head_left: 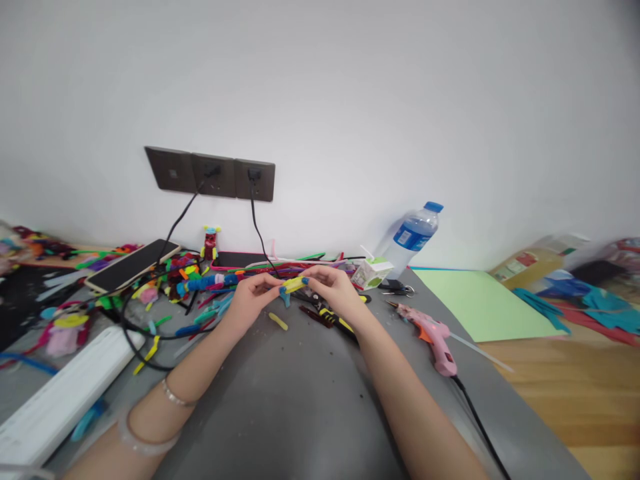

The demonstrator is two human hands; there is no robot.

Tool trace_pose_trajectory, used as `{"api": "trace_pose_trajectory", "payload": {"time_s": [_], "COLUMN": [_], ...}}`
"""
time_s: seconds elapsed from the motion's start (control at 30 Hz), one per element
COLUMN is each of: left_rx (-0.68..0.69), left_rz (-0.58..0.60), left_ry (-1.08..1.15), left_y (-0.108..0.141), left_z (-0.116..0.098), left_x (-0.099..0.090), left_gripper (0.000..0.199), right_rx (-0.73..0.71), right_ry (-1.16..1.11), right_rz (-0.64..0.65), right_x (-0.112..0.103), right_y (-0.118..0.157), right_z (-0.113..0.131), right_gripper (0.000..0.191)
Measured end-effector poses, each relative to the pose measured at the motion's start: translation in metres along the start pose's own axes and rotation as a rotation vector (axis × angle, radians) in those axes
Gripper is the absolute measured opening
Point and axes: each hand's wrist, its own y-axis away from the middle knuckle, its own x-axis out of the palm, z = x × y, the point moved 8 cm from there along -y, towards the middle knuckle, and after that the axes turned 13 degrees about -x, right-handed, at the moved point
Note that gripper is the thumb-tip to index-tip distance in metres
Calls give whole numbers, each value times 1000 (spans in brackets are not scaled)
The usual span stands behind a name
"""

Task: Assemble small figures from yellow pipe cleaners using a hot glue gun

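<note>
My left hand point(255, 298) pinches one end of a short yellow pipe cleaner piece point(294, 285) above the grey table. At its other end, my right hand point(333, 287) grips it between thumb and fingertips. Dark blue spots show where the fingertips meet the yellow; I cannot tell whether they are nails or fuzzy stem. A light blue bit point(285, 299) shows just under the held piece. Another yellow pipe cleaner piece point(278, 321) lies on the table below my hands. Yellow-and-black pliers point(336, 320) rest partly behind my right wrist.
A pink glue gun point(433, 337) lies right of my right forearm, its cord trailing forward. A water bottle point(413, 237) and small drink carton point(373, 272) stand by the wall. Pipe cleaners, fuzzy figures, a phone point(133, 265), black cables and a white power strip point(70, 393) crowd the left.
</note>
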Motion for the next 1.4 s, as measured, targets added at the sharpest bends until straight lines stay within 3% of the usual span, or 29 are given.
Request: {"api": "trace_pose_trajectory", "payload": {"time_s": [1.4], "left_rx": [70], "left_rz": [-8], "left_ry": [-26], "left_y": [3], "left_z": [-8], "left_x": [1], "left_gripper": [15], "right_rx": [-45], "right_ry": [38], "right_rz": [-27], "right_x": [0], "right_y": [-1], "right_z": [2], "right_gripper": [20]}}
